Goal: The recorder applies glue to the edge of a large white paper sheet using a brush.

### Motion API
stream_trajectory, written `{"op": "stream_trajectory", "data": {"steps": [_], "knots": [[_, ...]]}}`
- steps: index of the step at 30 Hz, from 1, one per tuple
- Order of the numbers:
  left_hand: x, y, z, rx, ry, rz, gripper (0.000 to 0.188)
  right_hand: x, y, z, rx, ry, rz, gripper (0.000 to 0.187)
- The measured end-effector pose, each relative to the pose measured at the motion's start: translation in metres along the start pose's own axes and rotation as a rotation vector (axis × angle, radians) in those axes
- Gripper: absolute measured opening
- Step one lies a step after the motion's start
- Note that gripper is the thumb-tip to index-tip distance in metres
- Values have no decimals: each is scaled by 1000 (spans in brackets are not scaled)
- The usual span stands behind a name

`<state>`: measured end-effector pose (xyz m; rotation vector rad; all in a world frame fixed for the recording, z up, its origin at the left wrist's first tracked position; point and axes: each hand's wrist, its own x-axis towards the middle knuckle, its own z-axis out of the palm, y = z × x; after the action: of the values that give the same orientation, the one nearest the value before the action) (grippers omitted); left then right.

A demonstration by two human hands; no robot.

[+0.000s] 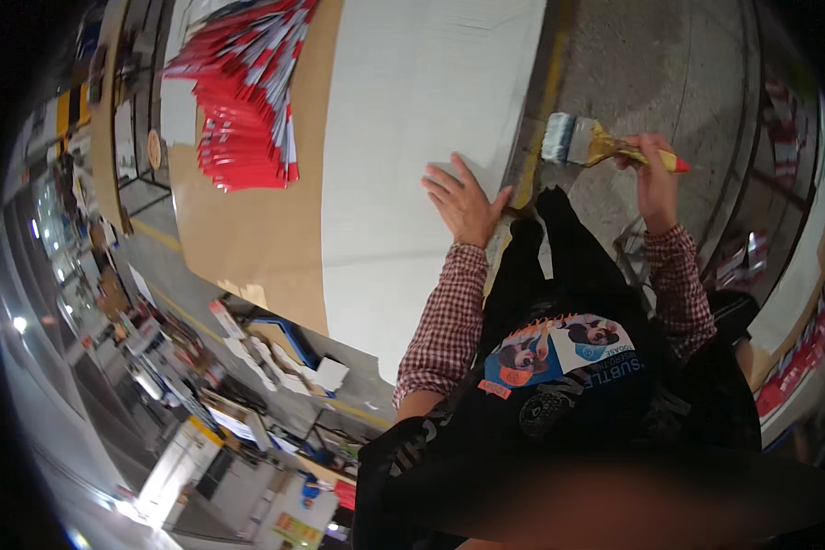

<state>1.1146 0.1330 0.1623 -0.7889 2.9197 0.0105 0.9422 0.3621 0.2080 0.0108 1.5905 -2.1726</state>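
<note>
My right hand [654, 179] grips a paintbrush [605, 147] by its yellow and red handle, with the wide, pale bristles pointing left over the grey floor. The bristles look coated with something whitish. My left hand [466, 203] rests flat with fingers spread near the right edge of a long white board [412, 119], and it holds nothing. Left of the board, a fanned stack of red and white printed packets [247, 110] lies on a brown sheet [238, 225].
A yellow line [552, 73] runs along the floor [660, 73] beside the table edge. More red packets [802, 362] lie at the far right. Cardboard scraps and a blue box [286, 344] are on the floor lower left, with cluttered workbenches beyond.
</note>
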Motion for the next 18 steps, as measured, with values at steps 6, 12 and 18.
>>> {"op": "stream_trajectory", "data": {"steps": [6,12,18], "knots": [[7,-13,-5,-88,-68,43,97,-9,27,9,-97,-69,-67,15],[9,-26,-8,-90,-68,129,89,1,49,19,-72,-57,-131,11],[8,-25,-7,-95,-129,136,90,-8,64,20,-123,-150,-197,9]]}}
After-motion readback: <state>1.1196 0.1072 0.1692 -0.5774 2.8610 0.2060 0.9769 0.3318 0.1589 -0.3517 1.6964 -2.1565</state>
